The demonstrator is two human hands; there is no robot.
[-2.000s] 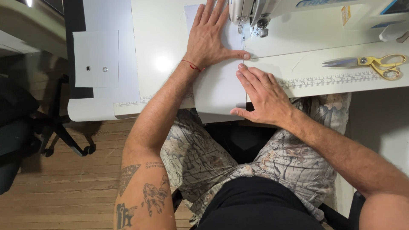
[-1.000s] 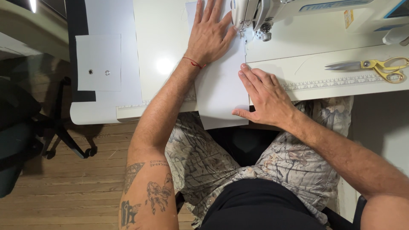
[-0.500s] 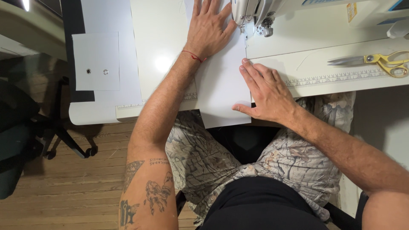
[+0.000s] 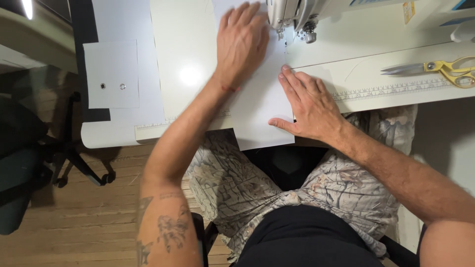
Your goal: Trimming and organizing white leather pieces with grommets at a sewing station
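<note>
A white sheet of fabric or paper (image 4: 262, 106), hard to tell which, lies flat on the table. Its near edge overhangs the table's front; its far end reaches under the sewing machine's needle.

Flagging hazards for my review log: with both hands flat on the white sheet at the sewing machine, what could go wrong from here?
1. The left hand lies close beside the needle area of the sewing machine; fingertips could get caught.
2. The white sheet overhangs the table edge toward the lap, so it might drag or skew under the right hand.
</note>
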